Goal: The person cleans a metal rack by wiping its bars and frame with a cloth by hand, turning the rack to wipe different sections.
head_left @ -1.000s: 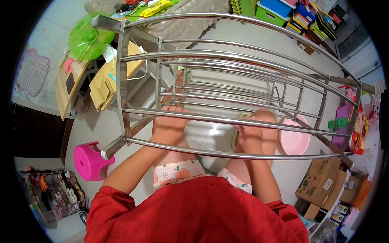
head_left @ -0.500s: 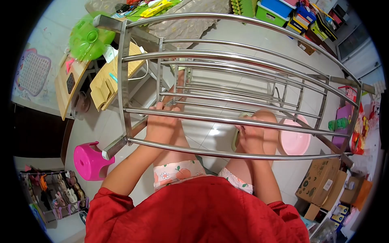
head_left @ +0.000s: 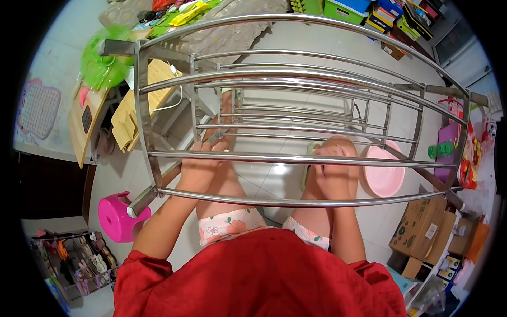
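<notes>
A stainless steel rack (head_left: 296,159) of curved bars and flat posts lies in front of me, across my lap and knees. My left hand (head_left: 199,171) is behind a near bar at the rack's left, fingers bent; a tiny pale patch shows at its fingertips, too small to name. Further right, my right hand (head_left: 334,171) is curled behind the same bar, by my right knee. The bar crosses in front of both hands, so what their fingers hold, if anything, is hidden.
A pink stool (head_left: 119,216) stands at left, a pink basin (head_left: 384,177) at right. Cardboard boxes (head_left: 417,227) are at lower right. Wooden desks (head_left: 153,98) with a green fan (head_left: 105,66) are at upper left; a shoe holder (head_left: 76,259) is at lower left.
The rack's left end has shifted left and slightly down in view. My left hand has moved left and down with it. My right hand has shifted slightly, its knuckles now turned more upward.
</notes>
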{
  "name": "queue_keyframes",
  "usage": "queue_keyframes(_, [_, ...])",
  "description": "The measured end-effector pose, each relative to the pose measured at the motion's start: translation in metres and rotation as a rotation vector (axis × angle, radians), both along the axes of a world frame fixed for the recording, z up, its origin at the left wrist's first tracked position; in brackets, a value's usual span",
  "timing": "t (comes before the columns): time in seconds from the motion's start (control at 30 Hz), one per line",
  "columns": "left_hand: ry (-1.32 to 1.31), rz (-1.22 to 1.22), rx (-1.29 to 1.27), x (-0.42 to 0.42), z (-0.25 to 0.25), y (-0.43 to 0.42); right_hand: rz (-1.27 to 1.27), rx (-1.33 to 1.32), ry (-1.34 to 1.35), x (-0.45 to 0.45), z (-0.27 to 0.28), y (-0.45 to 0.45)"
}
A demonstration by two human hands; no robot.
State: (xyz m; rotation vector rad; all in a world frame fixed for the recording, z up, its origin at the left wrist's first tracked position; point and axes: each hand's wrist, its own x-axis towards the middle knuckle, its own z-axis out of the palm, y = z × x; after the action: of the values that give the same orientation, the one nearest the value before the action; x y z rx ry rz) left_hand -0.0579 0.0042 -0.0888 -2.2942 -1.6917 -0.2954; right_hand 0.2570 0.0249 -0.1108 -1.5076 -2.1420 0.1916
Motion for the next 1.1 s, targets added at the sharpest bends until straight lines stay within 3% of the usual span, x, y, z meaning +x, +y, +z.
queue_keyframes(0.1, [-0.018,-0.063,-0.016,-0.002,0.001,0.0,0.039,0.112,0.093,-0.002,-0.002,0.002])
queue_keyframes(0.17, [-0.112,-0.108,-0.046,-0.002,0.001,0.002,0.016,-0.049,-0.006,0.001,-0.003,0.001])
queue_keyframes(0.27, [-0.071,-0.092,-0.134,0.0,0.001,0.006,0.011,0.036,-0.036,-0.001,-0.004,0.001])
queue_keyframes(0.57, [0.0,-0.121,-0.231,0.045,-0.001,0.014,-0.014,-0.029,-0.015,-0.002,-0.009,0.002])
queue_keyframes(0.9, [-0.073,-0.14,-0.239,0.098,0.047,0.012,-0.025,-0.015,0.022,-0.003,-0.01,0.003])
queue_keyframes(0.97, [-0.193,-0.13,-0.285,0.104,0.05,0.012,-0.023,0.027,0.063,-0.004,-0.011,0.002])
queue_keyframes(1.1, [-0.213,-0.239,-0.325,0.108,0.003,0.025,-0.037,0.004,0.051,-0.004,-0.009,0.003])
